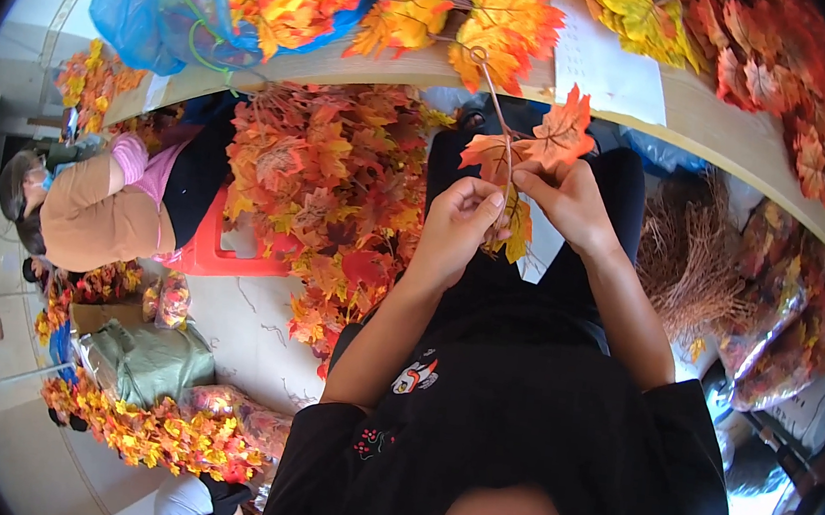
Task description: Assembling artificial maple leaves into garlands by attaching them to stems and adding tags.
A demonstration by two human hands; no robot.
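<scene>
Over my lap, both hands are on one artificial maple-leaf stem (502, 108), a thin brown stalk with a small loop at its far end. My left hand (463, 225) pinches its lower part between thumb and fingers. Close by on the right, my right hand (569, 200) is closed, thumb against fingers, at the base of an orange leaf (561, 129) on the same stem. Another orange leaf (485, 153) spreads to the left of the stalk. A yellow-green leaf (516, 224) hangs below, between my hands. The exact joint under my fingertips is hidden.
A wooden table (392, 67) ahead bears orange and yellow leaves, a blue plastic bag (153, 4) and a paper sheet (608, 72). Piled leaf stems (326, 168) stand at my left, bare brown stems (690, 247) at my right. Beyond the pile, a person (101, 205) sits near a red stool (223, 243).
</scene>
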